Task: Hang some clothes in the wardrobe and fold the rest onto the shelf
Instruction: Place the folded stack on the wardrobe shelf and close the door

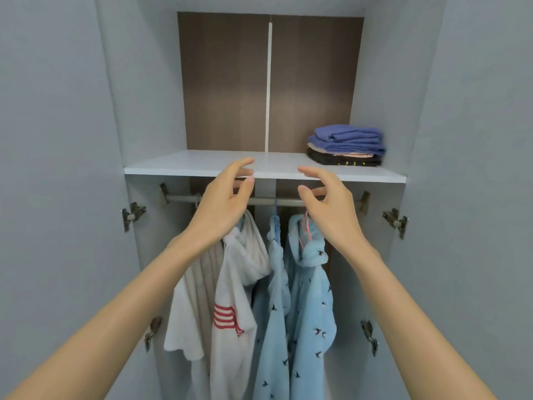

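Head view shows the job looking nearly done: a white shirt (230,298) and blue patterned garments (305,307) hang on the rail (268,201), a folded stack (346,145) sits on the shelf (202,166), while left hand (227,203) and right hand (328,206) hover apart, loosely curled, holding nothing.

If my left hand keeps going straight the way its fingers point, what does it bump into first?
Probably the front edge of the white shelf: the left hand is open, its fingertips seeming level with that edge. Depth is unclear from one view, so it might slide over the shelf instead.
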